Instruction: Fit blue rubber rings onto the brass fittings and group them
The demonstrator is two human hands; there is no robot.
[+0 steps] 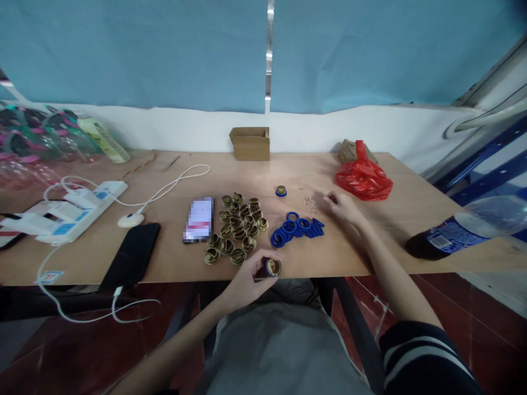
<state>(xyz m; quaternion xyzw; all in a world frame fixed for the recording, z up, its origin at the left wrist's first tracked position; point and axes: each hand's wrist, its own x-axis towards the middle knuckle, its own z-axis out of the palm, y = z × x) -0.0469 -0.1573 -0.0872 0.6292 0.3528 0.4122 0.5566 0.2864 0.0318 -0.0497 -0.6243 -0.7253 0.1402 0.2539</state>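
My left hand (254, 274) is closed around a round brass-coloured metal fitting (273, 267) with a blue ring on it, just above the table's front edge. My right hand (340, 207) rests over the table with its fingertips together, beside a few small thin metal rings (309, 204); whatever the fingers may pinch is hidden. Between the hands lies a heap of blue plastic rings (291, 226). Several brass-coloured fittings (239, 222) are clustered to the left. One fitting seated in a blue ring (281, 191) stands apart, farther back.
A phone with a lit screen (198, 219), a dark phone (130, 253) and a power strip (84, 211) with white cables lie left. An open cardboard box (251, 147) stands behind. On the right are a red plastic bag (364, 178) and a cola bottle (448, 237) on its side.
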